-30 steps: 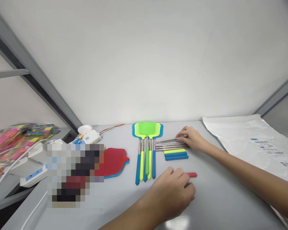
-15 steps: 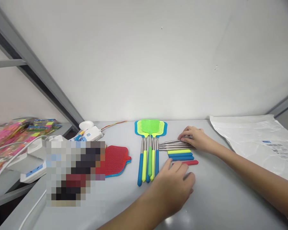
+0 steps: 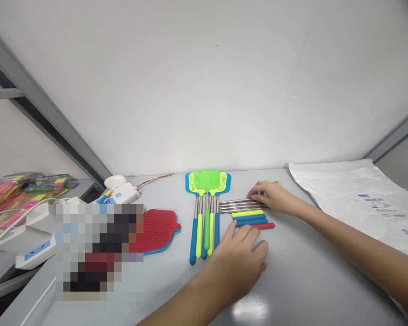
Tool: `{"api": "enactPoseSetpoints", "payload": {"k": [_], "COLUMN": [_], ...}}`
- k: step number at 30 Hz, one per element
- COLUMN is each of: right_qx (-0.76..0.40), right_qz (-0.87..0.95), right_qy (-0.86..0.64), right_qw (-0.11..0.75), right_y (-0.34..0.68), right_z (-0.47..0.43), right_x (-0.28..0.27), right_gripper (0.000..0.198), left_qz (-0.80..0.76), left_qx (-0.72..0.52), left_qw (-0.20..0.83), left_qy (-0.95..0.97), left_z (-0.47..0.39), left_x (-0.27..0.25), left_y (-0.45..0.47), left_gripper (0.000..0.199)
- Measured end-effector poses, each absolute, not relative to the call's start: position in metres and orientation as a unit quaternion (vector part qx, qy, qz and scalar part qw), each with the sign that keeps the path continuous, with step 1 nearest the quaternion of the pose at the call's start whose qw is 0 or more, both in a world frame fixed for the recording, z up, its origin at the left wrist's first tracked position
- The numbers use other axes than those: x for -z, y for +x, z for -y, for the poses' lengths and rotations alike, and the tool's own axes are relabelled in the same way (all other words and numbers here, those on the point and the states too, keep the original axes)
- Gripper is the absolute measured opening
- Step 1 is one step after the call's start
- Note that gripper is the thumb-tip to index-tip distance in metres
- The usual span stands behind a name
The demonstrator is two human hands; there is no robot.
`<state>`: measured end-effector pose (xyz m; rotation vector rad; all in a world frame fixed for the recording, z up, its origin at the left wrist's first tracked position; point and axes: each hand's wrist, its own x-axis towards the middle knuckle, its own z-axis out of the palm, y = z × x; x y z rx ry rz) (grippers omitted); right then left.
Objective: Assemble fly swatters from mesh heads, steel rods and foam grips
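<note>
My left hand (image 3: pixel 246 253) rests low over the table, fingers bent and apart. Its fingertips reach the left ends of a red handle grip (image 3: pixel 267 226) and the blue handle grips (image 3: pixel 253 222), partly covering them. A yellow handle grip (image 3: pixel 246 213) lies just behind the blue ones. My right hand (image 3: pixel 270 195) is closed at the fingertips on thin metal rods (image 3: pixel 233 207) lying side by side, and hides their right ends. Left of the rods, several fly swatters (image 3: pixel 207 181) with blue, yellow and green heads and handles form a row, heads toward the wall.
Red swatter heads (image 3: pixel 156 228) lie stacked over blue at left, beside a pixelated patch. White power strips (image 3: pixel 122 194) and cables are further left. A white plastic mailer bag (image 3: pixel 340 190) lies on the right. Colourful bagged items (image 3: pixel 27 190) sit beyond the metal frame.
The view has shifted slightly right. The slanted rod under my right hand now lies closer in line with the others. The red grip has come nearer to the blue grips.
</note>
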<state>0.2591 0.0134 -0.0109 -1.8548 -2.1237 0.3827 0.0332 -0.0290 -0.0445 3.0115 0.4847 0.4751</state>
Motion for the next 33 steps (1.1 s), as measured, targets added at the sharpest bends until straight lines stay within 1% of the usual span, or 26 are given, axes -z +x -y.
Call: {"api": "enactPoseSetpoints", "payload": {"k": [9,20,27,33], "right_qx": [-0.13,-0.127,-0.132,-0.139], "right_qz": [0.727,0.673,0.695,0.721], "right_qy": [-0.654,-0.689,-0.673,-0.653], "right_qw": [0.162,0.238,0.214,0.188], "right_y": [0.26,0.295,0.291,0.285], "right_z": [-0.01,0.012,0.014,0.01], "right_x": [0.007,0.002,0.011,0.012], "right_gripper": [0.031,0.029,0.026,0.029], "left_qz": [-0.165,-0.164,-0.169,-0.169], "left_qx": [-0.156,-0.129,-0.127,-0.131], "left_qw": [0.029,0.04,0.034,0.021], "left_qy": [0.973,0.977,0.977,0.977], "left_z": [0.027,0.023,0.021,0.021], "left_x": [0.043,0.036,0.029,0.028], "left_y": [0.034,0.032,0.027,0.027], "left_gripper": [0.021,0.018,0.016,0.016]}}
